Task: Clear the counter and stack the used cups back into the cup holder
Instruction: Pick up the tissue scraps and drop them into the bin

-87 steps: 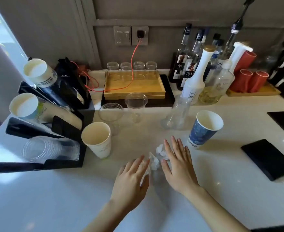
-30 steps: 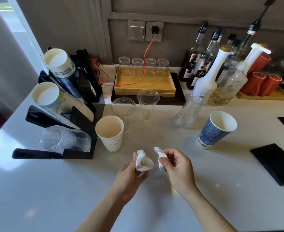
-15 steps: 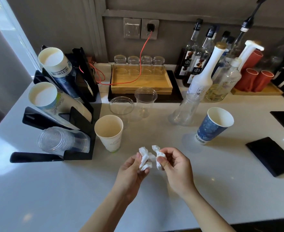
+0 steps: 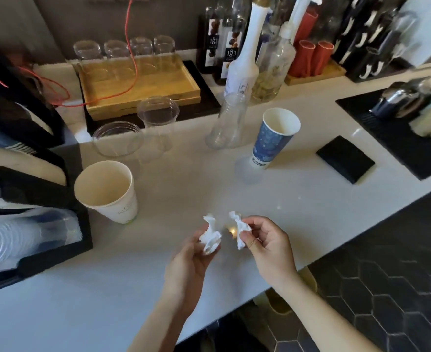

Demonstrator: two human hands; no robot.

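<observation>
Both hands hover near the counter's (image 4: 311, 204) front edge: left hand (image 4: 189, 265) grips one crumpled tissue (image 4: 210, 237), right hand (image 4: 270, 245) pinches another tissue (image 4: 240, 229), open counter between cups.

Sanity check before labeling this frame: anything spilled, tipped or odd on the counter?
No spill or damage shows. Loose items out of place: white paper cup, blue paper cup and two clear plastic cups stand upright outside the cup holder. Left hand and right hand each hold a crumpled tissue.
</observation>
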